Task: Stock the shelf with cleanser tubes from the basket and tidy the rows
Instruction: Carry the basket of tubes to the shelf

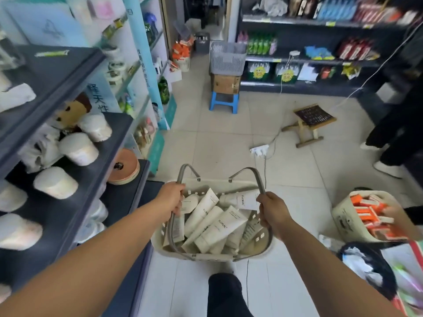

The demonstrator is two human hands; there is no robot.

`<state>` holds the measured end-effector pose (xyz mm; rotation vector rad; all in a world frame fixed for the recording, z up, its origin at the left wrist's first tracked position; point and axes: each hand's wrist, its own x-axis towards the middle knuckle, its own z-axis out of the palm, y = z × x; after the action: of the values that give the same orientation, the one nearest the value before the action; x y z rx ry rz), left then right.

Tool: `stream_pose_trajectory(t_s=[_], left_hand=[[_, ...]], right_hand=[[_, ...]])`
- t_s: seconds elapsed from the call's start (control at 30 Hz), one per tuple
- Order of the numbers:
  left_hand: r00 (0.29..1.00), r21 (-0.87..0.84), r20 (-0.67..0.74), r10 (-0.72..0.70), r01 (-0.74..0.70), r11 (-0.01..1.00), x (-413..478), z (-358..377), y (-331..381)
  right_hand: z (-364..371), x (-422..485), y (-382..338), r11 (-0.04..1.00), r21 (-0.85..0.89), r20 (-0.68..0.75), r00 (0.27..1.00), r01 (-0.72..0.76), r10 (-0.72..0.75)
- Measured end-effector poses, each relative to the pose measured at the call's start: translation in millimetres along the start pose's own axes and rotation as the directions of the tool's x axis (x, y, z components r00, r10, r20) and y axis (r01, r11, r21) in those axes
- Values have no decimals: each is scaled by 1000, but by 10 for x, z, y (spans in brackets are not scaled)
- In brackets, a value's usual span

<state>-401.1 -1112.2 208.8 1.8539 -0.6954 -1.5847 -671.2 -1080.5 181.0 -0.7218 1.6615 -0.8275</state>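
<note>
A cream plastic basket (263, 244) hangs in front of me above the tiled floor, filled with several white cleanser tubes (217, 225) lying at mixed angles. My left hand (171, 196) grips the basket's left grey handle. The right grey handle is held by my right hand (272, 210). A dark shelf unit (114, 143) stands on my left, its boards carrying white lidded tubs and a plush toy.
A second cream basket (345, 219) of orange boxes sits on the floor at right, with another person's hand in it. A power strip (259, 150) with cable, a small wooden stool (311, 123) and a blue stool (223, 101) under a box and grey basket stand ahead.
</note>
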Motion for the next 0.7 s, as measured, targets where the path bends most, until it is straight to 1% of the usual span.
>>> stream_pose_trajectory(t_s=[0.13,0.27,0.47,0.7], left_hand=[[1000,-4,-27,-8,8,1000,348,425,425],[999,-8,-30,24,-24,1000,641,770,843],[999,-1,-1,49,-49,999,1051,1089,1408],[999,61,32,24,-26,998,1795,1392,2039]], right_hand=[[-244,565,-334,1000,2,19,1000,-8,8],[-453,1055,-711,1000,29,26,1000,5,-5],[-608,1546,-1222,998,-2,-14,998,57,-57],[-624,2293,-1658,999,4,-87,995,45,-45]])
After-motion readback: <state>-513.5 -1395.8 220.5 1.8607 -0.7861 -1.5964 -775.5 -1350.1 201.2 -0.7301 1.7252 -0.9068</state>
